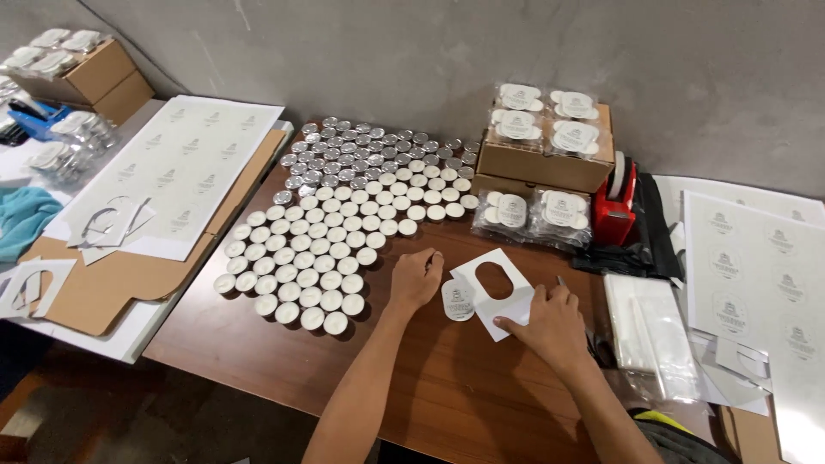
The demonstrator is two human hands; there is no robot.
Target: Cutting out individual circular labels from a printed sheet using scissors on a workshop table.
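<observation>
My left hand (pixel 415 277) is curled on the brown wooden table (pixel 430 387), its fingertips pinching the edge of a round white sticker (pixel 457 301). My right hand (pixel 550 325) presses down on a white backing sheet (pixel 498 296) with an oval hole where the sticker came from. A large field of white tealight candles (pixel 318 249) in metal cups lies just left of my left hand.
Bagged candle packs (pixel 533 215) lie beside a cardboard box (pixel 541 159) holding more packs. A red tape dispenser (pixel 617 202) stands at the right, with clear bags (pixel 644 331) and sticker sheets (pixel 756 275). More sticker sheets (pixel 189 163) and flat cardboard (pixel 120 283) lie left.
</observation>
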